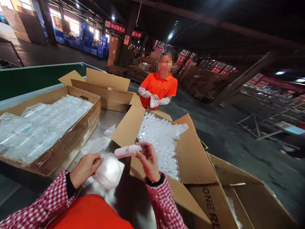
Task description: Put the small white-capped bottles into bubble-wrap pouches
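Between the thumb and fingers of my right hand (149, 160) is a small pinkish bottle (125, 151), held by its white cap end and lying nearly level. My left hand (86, 168) pinches the edge of a bubble wrap bag (108, 171) on the metal table in front of me. The bottle is just above and to the right of this bag, apart from it. Beyond my right hand stands an open cardboard box (194, 152) packed with many clear, round-topped items (164, 152). A sheet of bubble wrap (177, 130) lies across them.
At left, a long cardboard carton (71, 136) holds rows of wrapped items (47, 124). Loose bubble wrap (96, 144) lies beside it. Behind stands another open box (102, 98). A co-worker in an orange shirt (158, 87) holds a whitish item across the table. Another open carton (257, 194) is at lower right.
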A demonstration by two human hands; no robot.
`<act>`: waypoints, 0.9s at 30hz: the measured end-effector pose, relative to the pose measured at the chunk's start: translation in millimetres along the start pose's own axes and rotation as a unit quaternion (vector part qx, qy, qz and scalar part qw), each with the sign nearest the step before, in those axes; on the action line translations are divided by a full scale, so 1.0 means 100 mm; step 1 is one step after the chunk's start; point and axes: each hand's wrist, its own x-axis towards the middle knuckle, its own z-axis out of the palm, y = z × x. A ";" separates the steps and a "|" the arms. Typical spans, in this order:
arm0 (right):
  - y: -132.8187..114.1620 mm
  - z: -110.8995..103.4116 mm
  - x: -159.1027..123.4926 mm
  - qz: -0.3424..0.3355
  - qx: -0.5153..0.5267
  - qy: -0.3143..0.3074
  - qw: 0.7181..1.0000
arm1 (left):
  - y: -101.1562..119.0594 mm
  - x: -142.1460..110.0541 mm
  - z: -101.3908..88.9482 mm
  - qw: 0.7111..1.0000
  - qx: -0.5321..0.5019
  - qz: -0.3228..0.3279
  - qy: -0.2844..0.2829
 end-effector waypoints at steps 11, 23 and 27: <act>0.14 0.67 -0.58 -0.049 -0.279 -0.329 0.901 | 0.13 -0.22 0.05 0.990 -0.142 0.025 0.006; 0.35 0.92 -0.81 0.045 -0.254 -0.369 0.893 | -0.03 -0.31 0.20 0.982 -0.186 0.041 0.000; 0.40 0.95 -0.75 -0.018 -0.296 -0.335 0.894 | 0.00 -0.28 0.10 0.987 -0.156 0.042 0.014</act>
